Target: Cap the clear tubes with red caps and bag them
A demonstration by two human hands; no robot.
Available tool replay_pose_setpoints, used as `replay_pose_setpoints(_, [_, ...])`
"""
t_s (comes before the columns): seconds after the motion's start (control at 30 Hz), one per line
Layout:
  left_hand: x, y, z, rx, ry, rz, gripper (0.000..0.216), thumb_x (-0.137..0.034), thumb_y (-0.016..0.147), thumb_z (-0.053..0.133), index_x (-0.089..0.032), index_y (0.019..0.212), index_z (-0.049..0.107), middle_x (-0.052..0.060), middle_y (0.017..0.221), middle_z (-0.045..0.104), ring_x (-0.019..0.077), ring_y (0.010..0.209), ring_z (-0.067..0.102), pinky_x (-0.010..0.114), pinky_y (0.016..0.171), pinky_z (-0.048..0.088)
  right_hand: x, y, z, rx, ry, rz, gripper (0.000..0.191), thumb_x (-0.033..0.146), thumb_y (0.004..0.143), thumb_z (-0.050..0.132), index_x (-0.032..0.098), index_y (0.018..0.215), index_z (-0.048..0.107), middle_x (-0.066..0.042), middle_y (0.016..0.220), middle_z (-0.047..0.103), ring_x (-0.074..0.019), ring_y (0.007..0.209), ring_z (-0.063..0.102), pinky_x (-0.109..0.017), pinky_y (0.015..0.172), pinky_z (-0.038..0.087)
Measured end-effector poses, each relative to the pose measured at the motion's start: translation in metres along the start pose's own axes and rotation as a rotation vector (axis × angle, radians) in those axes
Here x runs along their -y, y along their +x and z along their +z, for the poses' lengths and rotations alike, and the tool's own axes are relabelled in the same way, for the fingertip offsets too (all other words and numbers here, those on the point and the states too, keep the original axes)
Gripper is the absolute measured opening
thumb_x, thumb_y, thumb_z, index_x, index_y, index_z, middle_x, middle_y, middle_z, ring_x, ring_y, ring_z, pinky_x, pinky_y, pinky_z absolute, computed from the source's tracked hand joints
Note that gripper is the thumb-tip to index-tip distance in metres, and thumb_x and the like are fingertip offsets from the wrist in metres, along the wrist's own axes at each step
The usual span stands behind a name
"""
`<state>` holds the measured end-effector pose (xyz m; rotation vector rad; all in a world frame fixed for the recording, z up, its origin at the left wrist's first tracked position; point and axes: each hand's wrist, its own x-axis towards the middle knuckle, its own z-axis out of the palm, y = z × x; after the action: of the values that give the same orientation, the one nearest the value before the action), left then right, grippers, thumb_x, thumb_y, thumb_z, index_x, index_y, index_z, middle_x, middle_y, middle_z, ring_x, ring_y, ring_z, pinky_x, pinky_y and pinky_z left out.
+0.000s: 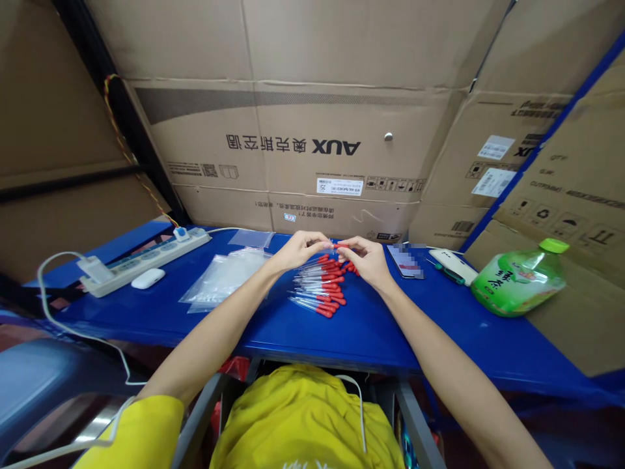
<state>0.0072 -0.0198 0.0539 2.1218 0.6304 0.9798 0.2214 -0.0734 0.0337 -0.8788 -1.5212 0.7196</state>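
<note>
My left hand (303, 250) and my right hand (367, 260) meet above the far middle of the table. Both are closed in a pinch on one dropper (340, 246), whose red rubber bulb shows between the fingertips; much of its tube is hidden. Just below the hands lies a row of several more droppers (319, 286), clear tubes pointing left and red bulbs right. A few loose red bulbs (350, 268) show beside my right hand, partly covered by it. To the left of the row is a stack of clear plastic zip bags (222, 280).
A power strip (151, 259) with a plugged-in charger and a white earbud case (148, 278) are on the left of the blue table (371, 332). On the right are a phone (406, 260), a green-handled screwdriver (449, 273) and a green drink bottle (517, 280). Cardboard (293, 111) walls the back.
</note>
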Motion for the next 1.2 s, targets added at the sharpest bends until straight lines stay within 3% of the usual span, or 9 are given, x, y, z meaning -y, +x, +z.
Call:
replay_pose_setpoints(0.57, [0.002,0.001,0.000,0.039,0.003,0.011,0.039,-0.048,0.093,0.065,-0.011,0.094,0.076,0.007,0.089,0.075,0.0168,0.081,0.063,0.027,0.076,0.045,-0.002,-0.002,-0.001,0.045,-0.005,-0.011,0.037,0.054,0.079,0.081,0.020,0.094,0.078,-0.006,0.079,0.080,-0.0253,0.067,0.077,-0.038,0.069,0.066])
replay_pose_setpoints(0.73, [-0.001,0.000,0.006,0.058,-0.015,0.004,0.039,-0.049,0.093,0.065,-0.011,0.087,0.073,0.001,0.072,0.065,0.0114,0.066,0.052,0.024,0.065,0.039,-0.003,-0.004,0.002,0.109,-0.047,-0.037,0.036,0.053,0.082,0.080,0.022,0.101,0.078,-0.005,0.079,0.080,-0.0247,0.068,0.077,-0.038,0.071,0.065])
replay_pose_setpoints(0.93, [-0.008,0.000,0.003,-0.048,0.047,0.005,0.039,-0.050,0.092,0.067,-0.012,0.092,0.075,-0.001,0.064,0.058,0.0091,0.058,0.041,0.023,0.056,0.030,0.002,0.001,-0.005,0.076,-0.091,-0.050,0.041,0.050,0.081,0.081,0.023,0.113,0.077,-0.005,0.091,0.081,-0.0242,0.078,0.077,-0.038,0.076,0.065])
replay_pose_setpoints(1.2, [-0.005,0.001,0.003,-0.080,0.061,0.014,0.035,-0.046,0.091,0.069,-0.012,0.097,0.076,0.002,0.076,0.066,0.0101,0.063,0.047,0.024,0.061,0.034,-0.002,0.006,-0.010,0.047,0.030,0.019,0.036,0.051,0.078,0.083,0.021,0.095,0.074,-0.002,0.076,0.075,-0.0191,0.068,0.072,-0.034,0.071,0.062])
